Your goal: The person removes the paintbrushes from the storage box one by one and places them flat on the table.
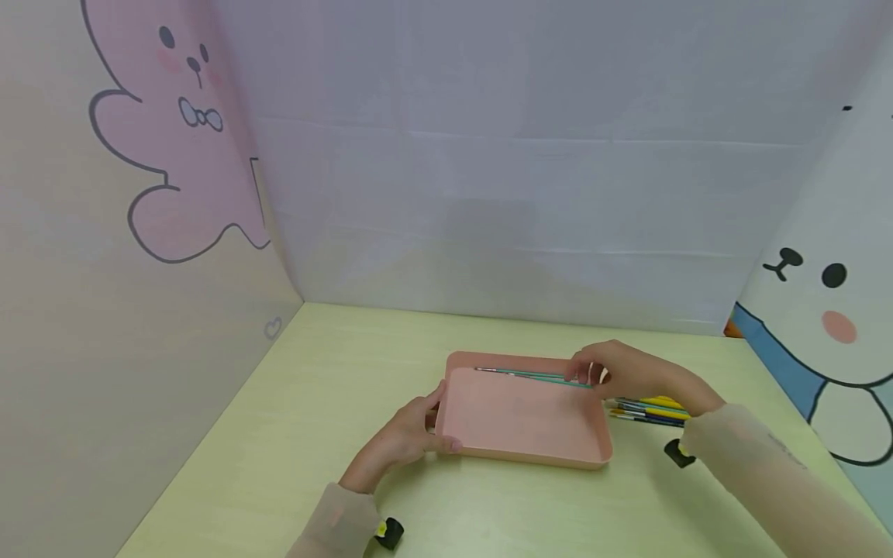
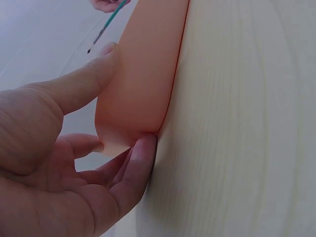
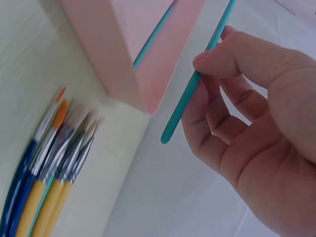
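Note:
A shallow pink tray [image 1: 523,422] lies on the table. My left hand [image 1: 407,434] grips its near left corner, thumb on the near wall and fingers around the left side. In the left wrist view, the fingertips [image 2: 146,148] sit low at the tray's corner. My right hand [image 1: 631,373] is over the tray's far right part. Between thumb and fingers it pinches a thin teal paintbrush [image 3: 182,106] near the handle's end. Another teal paintbrush [image 3: 153,37] lies inside the tray along its far side.
Several paintbrushes [image 3: 49,163] with yellow, blue and teal handles lie bunched on the table just right of the tray, under the right forearm. A pale wall sheet [image 1: 530,232] stands behind the table [image 1: 335,387]. Side sheets with cartoon animals [image 1: 823,333] flank it.

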Available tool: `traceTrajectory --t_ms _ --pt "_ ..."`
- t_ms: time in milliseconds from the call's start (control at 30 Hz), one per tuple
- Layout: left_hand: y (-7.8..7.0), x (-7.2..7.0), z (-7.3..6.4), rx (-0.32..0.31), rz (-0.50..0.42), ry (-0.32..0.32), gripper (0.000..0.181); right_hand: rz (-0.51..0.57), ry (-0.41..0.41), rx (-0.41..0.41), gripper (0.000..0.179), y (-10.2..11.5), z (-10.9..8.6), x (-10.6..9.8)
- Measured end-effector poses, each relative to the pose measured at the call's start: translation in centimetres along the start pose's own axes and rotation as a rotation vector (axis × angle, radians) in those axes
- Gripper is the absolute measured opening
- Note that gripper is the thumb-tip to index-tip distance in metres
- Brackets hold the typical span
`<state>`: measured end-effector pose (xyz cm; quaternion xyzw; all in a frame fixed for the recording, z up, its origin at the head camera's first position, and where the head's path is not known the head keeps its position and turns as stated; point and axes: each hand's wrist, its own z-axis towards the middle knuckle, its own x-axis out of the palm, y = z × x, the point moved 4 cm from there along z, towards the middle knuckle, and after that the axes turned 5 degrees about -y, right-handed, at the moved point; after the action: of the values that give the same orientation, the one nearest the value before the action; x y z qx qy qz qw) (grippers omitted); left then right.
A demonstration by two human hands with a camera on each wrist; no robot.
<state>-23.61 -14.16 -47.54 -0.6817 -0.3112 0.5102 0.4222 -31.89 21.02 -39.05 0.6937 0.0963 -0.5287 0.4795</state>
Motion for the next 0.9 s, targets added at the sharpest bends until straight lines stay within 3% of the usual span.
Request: traceTrajectory --t_ms 300,467,800,900 --pt "0.1 -0.1 0.0 0.013 -0.017 0.016 0.114 -0.022 -0.044 0.020 0.044 -1.4 -3.8 -1.0" --pt "0.0 -0.1 0.0 0.034 -0.058 0.032 0.113 -0.029 -0.050 0.051 0.040 -3.0 -5.9 -0.9" --pt "0.1 -0.2 0.0 0.030 -0.058 0.031 0.114 -0.044 -0.068 0.063 0.043 -5.9 -10.4 -0.5" --pt "0.0 -0.2 0.0 0.028 -0.056 0.028 0.114 -0.040 -0.071 0.102 0.041 -6.6 -11.4 -0.5"
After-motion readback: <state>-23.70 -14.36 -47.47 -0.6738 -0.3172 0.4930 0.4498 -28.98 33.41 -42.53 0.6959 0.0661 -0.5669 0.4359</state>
